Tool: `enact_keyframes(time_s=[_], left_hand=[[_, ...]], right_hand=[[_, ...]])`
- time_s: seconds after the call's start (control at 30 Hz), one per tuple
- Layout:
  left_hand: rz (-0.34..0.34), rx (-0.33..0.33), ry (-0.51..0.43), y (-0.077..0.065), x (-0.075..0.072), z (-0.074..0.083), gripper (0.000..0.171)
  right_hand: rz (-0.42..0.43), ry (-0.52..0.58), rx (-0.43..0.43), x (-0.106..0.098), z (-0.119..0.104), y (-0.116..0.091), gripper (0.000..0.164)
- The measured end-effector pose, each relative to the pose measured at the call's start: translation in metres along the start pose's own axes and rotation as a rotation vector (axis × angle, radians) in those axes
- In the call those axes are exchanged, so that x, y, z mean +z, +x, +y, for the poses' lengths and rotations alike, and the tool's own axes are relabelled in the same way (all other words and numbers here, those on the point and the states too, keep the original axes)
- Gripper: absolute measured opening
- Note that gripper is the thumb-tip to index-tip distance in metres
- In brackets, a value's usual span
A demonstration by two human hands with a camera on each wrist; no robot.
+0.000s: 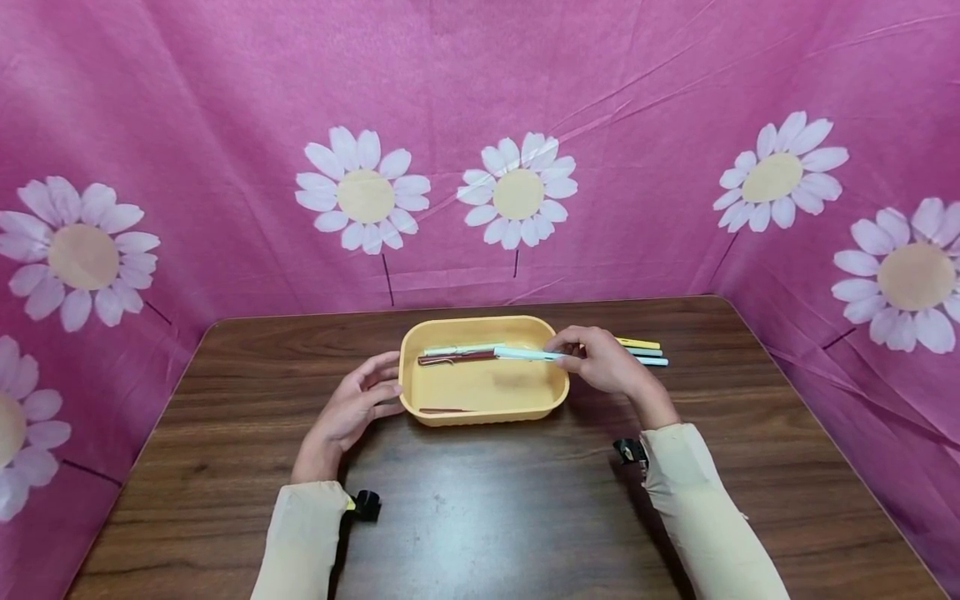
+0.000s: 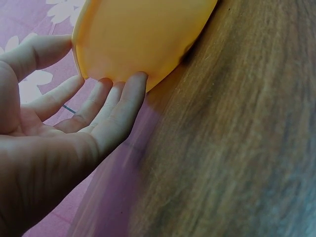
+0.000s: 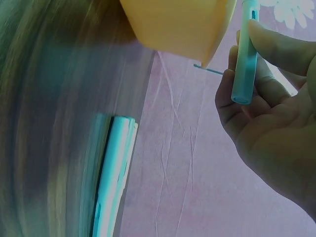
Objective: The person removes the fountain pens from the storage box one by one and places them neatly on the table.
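From the head view, the shallow yellow plastic oval tray (image 1: 480, 398) sits on the dark wooden table (image 1: 480, 508). The right hand (image 1: 600, 360) pinches a pale blue plastic pen (image 1: 525, 354) by its rear end, the barrel reaching over the tray's right rim toward a dark red pen (image 1: 457, 357) and a whitish one that lie along the tray's far side. The left hand (image 1: 352, 408) rests against the tray's left wall, fingers spread and relaxed. Three more pens (image 1: 647, 352), yellow, grey-green and light blue, lie on the table just right of the tray, behind the right hand.

At the left wrist, straight fingertips (image 2: 133, 84) touch the tray's outer wall (image 2: 143, 34) without curling round it; a steady bracing push here seems enough to stop the light tray sliding.

At the right wrist, thumb and fingers (image 3: 276, 44) are clamped on the blue pen (image 3: 245, 54), which is off the table beside the tray's corner (image 3: 197, 29). I judge it best lowered flat and parallel to the pens already in the tray, and let go only once it is well inside the rim.
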State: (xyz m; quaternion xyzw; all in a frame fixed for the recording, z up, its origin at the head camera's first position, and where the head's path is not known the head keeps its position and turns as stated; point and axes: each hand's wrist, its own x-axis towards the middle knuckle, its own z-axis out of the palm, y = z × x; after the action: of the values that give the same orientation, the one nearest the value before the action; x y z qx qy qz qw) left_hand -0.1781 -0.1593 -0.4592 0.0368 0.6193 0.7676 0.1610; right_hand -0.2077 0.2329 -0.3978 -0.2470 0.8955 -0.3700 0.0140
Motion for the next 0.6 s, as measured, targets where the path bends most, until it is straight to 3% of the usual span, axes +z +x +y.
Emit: enact_keyframes(time_s=[0.6], left_hand=[[-0.009, 0.012, -0.034, -0.001, 0.001, 0.000, 0.062]], right_hand=[[0.013, -0.043, 0.046, -0.007, 0.017, -0.011, 0.015]])
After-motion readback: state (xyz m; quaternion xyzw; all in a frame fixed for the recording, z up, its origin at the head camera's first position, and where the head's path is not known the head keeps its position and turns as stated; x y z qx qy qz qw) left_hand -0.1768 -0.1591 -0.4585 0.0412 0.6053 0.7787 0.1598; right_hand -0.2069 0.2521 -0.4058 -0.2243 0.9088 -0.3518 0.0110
